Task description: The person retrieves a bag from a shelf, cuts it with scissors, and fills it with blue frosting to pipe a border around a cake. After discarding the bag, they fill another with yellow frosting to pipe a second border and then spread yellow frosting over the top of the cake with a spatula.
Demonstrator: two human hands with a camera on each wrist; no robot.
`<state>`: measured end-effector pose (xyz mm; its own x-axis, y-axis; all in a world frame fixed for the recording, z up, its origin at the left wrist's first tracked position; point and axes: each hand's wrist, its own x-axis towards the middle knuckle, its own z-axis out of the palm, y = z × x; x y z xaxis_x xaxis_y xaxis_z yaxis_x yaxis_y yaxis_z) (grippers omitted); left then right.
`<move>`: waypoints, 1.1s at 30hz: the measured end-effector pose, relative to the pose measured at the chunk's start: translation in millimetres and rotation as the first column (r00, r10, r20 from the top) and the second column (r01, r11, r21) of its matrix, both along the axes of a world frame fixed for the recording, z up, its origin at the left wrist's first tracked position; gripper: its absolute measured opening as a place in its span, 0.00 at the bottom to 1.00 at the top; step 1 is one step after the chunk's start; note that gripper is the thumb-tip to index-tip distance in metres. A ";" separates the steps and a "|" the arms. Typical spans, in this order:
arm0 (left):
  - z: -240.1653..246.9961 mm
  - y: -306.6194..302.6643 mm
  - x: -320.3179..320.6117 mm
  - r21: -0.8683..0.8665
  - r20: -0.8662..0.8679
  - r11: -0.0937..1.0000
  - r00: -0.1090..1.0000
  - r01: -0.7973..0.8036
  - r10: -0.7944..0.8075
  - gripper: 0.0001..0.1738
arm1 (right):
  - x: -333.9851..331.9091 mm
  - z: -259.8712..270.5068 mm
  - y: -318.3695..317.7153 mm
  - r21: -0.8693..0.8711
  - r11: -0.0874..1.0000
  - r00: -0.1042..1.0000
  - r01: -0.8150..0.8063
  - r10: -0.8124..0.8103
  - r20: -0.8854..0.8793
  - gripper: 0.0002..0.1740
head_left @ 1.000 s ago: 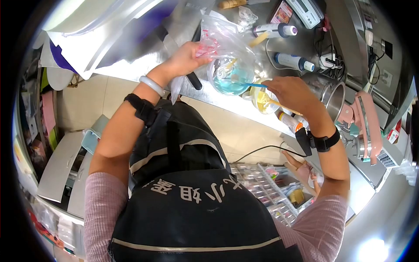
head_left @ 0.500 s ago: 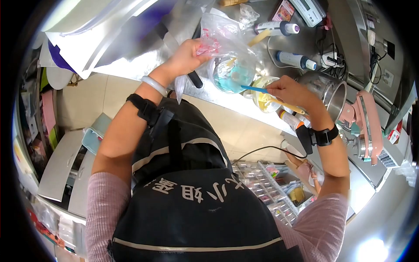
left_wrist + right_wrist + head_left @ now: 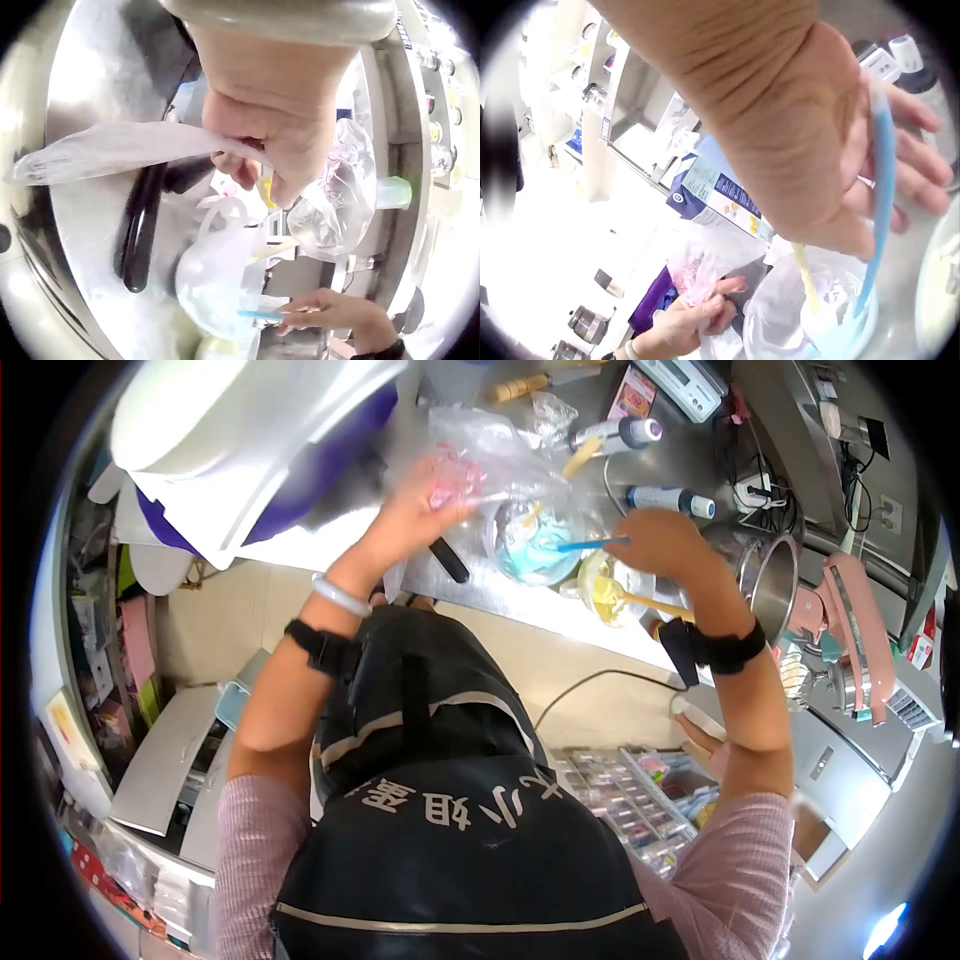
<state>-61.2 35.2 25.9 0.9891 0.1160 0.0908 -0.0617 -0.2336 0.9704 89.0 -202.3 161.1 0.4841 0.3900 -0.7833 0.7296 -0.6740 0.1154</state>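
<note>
My left hand (image 3: 415, 510) grips a clear plastic bag (image 3: 490, 450) with pink print, held up beside a clear plastic jug (image 3: 199, 281). Pale blue cream (image 3: 530, 563) lies in that jug, along with some white. My right hand (image 3: 660, 542) pinches the handle of a blue spatula (image 3: 585, 545) between thumb and fingers. Its lower end reaches into the blue cream and is hidden there. A cream-coloured stick (image 3: 807, 281) also leans inside the jug. Next to it stands a second container with yellow cream (image 3: 606, 598) and a wooden-handled spatula (image 3: 658, 605).
Behind the jug lie two bottles (image 3: 615, 435) (image 3: 670, 500), a digital scale (image 3: 685, 385) and crumpled plastic (image 3: 552, 418). A black handle (image 3: 450, 560) lies near the table edge. A steel bowl (image 3: 775, 590) and pink stand mixer (image 3: 850, 630) stand on the right, a large white tub (image 3: 185, 420) on the left.
The head view has shifted slightly. My right hand has moved the blue spatula about in the jug, and the blue cream has changed shape. My left hand still holds the bag.
</note>
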 end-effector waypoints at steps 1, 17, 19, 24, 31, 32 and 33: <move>13.6 5.5 -5.2 0.000 -0.013 0.999 0.999 0.044 -0.044 0.18 | -6.5 4.9 0.1 0.034 0.985 0.979 -0.167 0.161 0.122 0.15; 218.8 37.4 -101.1 -0.134 -0.086 0.936 0.937 0.325 -0.338 0.45 | -146.6 89.8 44.5 -0.066 -0.315 -0.108 0.947 -0.119 -0.987 0.22; 243.1 28.6 -110.0 -0.335 -0.203 0.915 0.931 0.224 -0.302 0.38 | -159.5 104.4 48.9 0.016 -0.297 -0.011 0.955 -0.088 -0.996 0.18; 253.0 21.3 -103.5 -0.917 -0.327 0.326 0.901 -0.229 -0.286 0.25 | -167.4 122.9 59.5 -0.085 -0.381 -0.034 0.920 0.137 -0.990 0.15; 202.5 6.2 -64.4 -0.769 0.258 -0.639 0.923 0.016 -0.287 0.21 | -134.7 97.2 60.5 -0.718 -0.075 -0.375 0.692 0.813 -0.446 0.07; 204.5 3.1 -64.5 -0.765 0.269 -0.643 0.914 0.010 -0.305 0.21 | -137.3 101.7 62.7 -0.624 -0.316 -0.252 0.714 0.716 -0.651 0.07; 205.8 0.7 -67.2 -0.975 0.175 -0.169 0.967 0.144 -0.184 0.24 | -140.3 113.6 68.5 -0.481 -0.530 -0.134 0.698 0.563 -0.816 0.07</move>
<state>-128.4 36.0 231.8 0.9924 -0.1136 0.0473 0.1094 0.9904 0.0842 -51.3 -133.8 274.7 0.7580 0.5624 -0.3303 -0.6498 0.6949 -0.3081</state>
